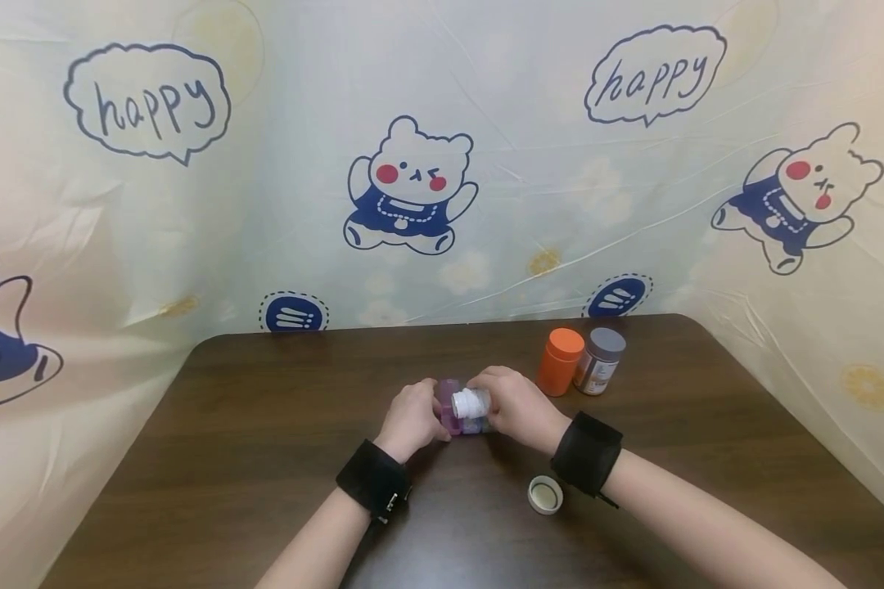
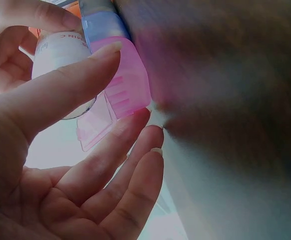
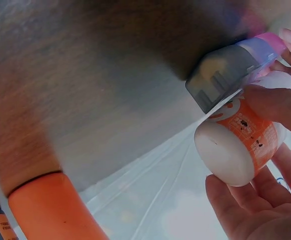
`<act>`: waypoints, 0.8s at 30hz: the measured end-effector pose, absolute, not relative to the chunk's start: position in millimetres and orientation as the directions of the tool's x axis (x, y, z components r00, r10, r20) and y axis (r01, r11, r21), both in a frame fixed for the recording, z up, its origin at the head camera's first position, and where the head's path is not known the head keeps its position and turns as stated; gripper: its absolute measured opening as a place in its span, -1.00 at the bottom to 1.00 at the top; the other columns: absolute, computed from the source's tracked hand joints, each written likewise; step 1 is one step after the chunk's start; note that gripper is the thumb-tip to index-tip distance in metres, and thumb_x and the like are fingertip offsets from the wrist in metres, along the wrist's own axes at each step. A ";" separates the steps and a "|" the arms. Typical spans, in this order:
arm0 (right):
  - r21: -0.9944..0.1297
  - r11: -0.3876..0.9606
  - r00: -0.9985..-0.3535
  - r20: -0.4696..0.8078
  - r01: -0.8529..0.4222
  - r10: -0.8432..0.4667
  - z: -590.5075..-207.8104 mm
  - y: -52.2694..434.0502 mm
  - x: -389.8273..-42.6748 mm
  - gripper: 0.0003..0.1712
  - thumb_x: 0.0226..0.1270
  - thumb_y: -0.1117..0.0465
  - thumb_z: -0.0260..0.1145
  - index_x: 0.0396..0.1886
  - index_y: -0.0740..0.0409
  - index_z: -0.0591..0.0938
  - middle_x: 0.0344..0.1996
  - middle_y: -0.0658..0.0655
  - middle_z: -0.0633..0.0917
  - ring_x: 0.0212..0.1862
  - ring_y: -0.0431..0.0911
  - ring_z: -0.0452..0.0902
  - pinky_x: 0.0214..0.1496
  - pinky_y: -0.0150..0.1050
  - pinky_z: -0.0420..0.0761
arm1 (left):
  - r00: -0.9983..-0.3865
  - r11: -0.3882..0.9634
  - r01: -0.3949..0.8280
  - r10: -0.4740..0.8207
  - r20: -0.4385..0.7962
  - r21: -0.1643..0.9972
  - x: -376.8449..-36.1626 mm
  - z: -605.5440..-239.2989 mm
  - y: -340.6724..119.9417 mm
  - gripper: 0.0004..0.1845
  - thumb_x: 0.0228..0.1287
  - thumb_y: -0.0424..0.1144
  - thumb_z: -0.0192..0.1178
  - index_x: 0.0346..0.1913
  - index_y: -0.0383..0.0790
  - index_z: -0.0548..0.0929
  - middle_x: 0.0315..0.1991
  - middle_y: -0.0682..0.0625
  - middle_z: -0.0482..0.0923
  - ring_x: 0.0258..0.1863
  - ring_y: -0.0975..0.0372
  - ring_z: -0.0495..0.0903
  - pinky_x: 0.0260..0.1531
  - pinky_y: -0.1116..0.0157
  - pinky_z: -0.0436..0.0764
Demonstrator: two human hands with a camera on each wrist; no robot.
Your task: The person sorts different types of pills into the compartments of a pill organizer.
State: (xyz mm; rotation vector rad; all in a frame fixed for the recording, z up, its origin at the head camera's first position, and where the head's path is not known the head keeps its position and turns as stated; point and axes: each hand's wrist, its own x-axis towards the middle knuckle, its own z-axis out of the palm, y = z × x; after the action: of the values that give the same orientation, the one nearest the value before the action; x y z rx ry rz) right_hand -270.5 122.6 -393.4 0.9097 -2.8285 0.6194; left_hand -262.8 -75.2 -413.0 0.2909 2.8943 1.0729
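Observation:
In the head view both hands meet over the middle of the dark wooden table (image 1: 265, 425). My left hand (image 1: 412, 417) holds a pill organiser (image 1: 448, 394) with pink, blue and grey compartments. Thumb and fingers pinch its pink end (image 2: 130, 85), whose translucent lid hangs open. My right hand (image 1: 516, 405) grips a small white bottle (image 1: 470, 402) with an orange label (image 3: 240, 140), lying tilted with its mouth against the organiser (image 3: 220, 80). The bottle (image 2: 55, 50) shows behind my left thumb. What is inside the compartments is hidden.
A white round cap (image 1: 545, 494) lies on the table beside my right wrist. An orange bottle (image 1: 560, 360) and a grey-lidded jar (image 1: 599, 361) stand behind the right hand. A printed plastic sheet (image 1: 442, 164) walls the table's back and sides.

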 end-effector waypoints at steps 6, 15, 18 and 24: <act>-0.274 0.734 -0.783 0.251 -0.621 -0.569 -392.1 121.2 -267.9 -0.55 0.09 0.54 0.50 0.01 0.18 0.76 -0.05 0.16 0.77 -0.01 0.00 0.65 0.17 0.00 0.75 | -0.981 0.739 0.162 0.191 0.026 0.654 -261.6 -412.9 -75.0 -0.15 -0.16 -0.42 0.70 0.27 -0.55 0.53 -0.26 -0.19 0.79 -0.17 0.03 0.73 0.02 0.02 0.73; -0.149 0.722 -0.725 0.312 -0.676 -0.614 -391.5 116.9 -264.3 -0.61 0.12 0.49 0.56 -0.02 0.19 0.78 -0.06 0.17 0.77 0.02 0.03 0.67 0.18 -0.01 0.74 | -0.979 0.728 0.164 0.201 0.021 0.665 -261.8 -415.5 -74.6 -0.18 -0.15 -0.44 0.69 0.25 -0.54 0.55 -0.25 -0.20 0.78 -0.21 0.06 0.70 -0.07 0.06 0.74; -0.139 0.723 -0.723 0.313 -0.676 -0.616 -391.7 115.8 -263.6 -0.62 0.13 0.49 0.56 -0.03 0.19 0.79 -0.06 0.17 0.77 0.03 0.03 0.67 0.19 -0.01 0.74 | -0.978 0.723 0.164 0.206 0.016 0.671 -262.0 -415.2 -74.8 -0.20 -0.14 -0.45 0.68 0.24 -0.54 0.55 -0.24 -0.21 0.77 -0.23 0.07 0.68 -0.10 0.07 0.74; -0.159 0.733 -0.740 0.303 -0.661 -0.601 -391.6 115.5 -263.0 -0.61 0.14 0.48 0.55 -0.01 0.19 0.79 -0.05 0.17 0.77 0.04 0.03 0.67 0.21 0.00 0.74 | -0.978 0.715 0.164 0.209 0.015 0.680 -261.9 -414.2 -75.8 -0.28 -0.15 -0.46 0.68 0.16 -0.49 0.60 -0.24 -0.21 0.75 -0.26 0.08 0.66 -0.17 0.12 0.73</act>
State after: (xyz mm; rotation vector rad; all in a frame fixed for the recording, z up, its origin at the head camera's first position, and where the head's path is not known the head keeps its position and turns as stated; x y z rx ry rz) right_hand -263.0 115.5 -391.6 1.0007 -2.7051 0.3777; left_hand -261.9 -75.8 -414.2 0.3104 2.8510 1.1206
